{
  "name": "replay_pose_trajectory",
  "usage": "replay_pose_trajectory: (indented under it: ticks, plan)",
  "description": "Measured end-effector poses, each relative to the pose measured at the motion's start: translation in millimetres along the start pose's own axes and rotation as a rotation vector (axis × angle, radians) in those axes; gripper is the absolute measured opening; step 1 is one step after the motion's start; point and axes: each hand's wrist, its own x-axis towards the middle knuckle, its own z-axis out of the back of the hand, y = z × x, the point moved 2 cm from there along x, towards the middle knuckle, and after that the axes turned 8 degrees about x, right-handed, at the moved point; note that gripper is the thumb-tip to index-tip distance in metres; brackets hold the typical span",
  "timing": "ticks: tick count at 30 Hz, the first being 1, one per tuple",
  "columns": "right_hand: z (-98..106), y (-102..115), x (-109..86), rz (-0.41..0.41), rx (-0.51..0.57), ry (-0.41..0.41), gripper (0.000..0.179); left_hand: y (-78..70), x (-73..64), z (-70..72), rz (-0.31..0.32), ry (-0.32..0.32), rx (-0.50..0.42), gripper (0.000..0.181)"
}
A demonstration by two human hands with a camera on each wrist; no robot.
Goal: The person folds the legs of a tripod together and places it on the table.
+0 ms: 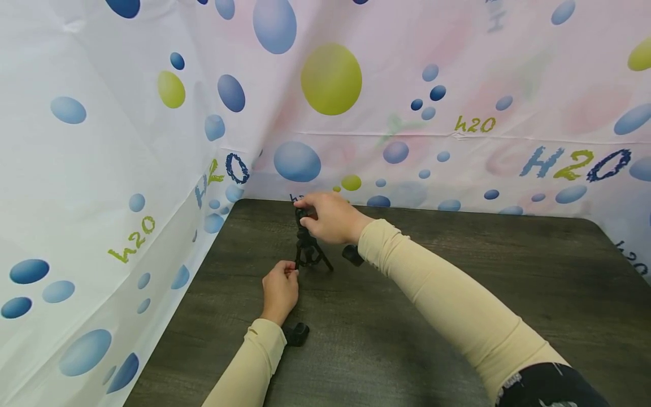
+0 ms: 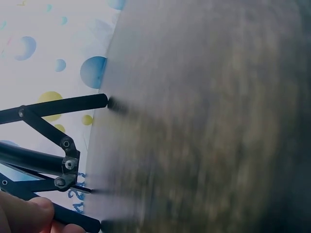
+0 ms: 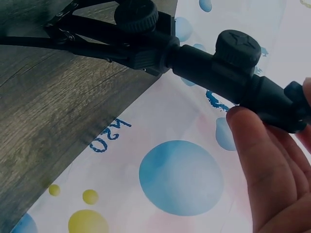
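Observation:
A small black tripod [image 1: 307, 243] stands upright on the dark table near its far left corner, legs spread. My right hand [image 1: 333, 217] grips its top from the right; in the right wrist view the thumb and fingers [image 3: 262, 165] close round the head, beside a round knob [image 3: 238, 48] on the column. Low on the left, my left hand [image 1: 281, 288] pinches one leg near its foot; the left wrist view shows fingertips [image 2: 41, 208] on that leg [image 2: 77, 218]. Another leg [image 2: 73, 104] and the hinged braces [image 2: 65, 167] show above it.
The dark wood-grain table [image 1: 407, 316] meets a white sheet with blue and green dots [image 1: 396, 113] at the back and left. A black wrist camera [image 1: 297, 334] sits by the left wrist, another camera [image 1: 352, 255] under the right wrist.

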Motion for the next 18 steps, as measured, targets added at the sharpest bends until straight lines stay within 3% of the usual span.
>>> replay_pose_trajectory:
  ticks: [18]
  plan:
    - [-0.7,-0.2,2.8,-0.005,0.022,0.009,0.042,1.1,2.6,-5.1,0.04,0.014,-0.01,0.009]
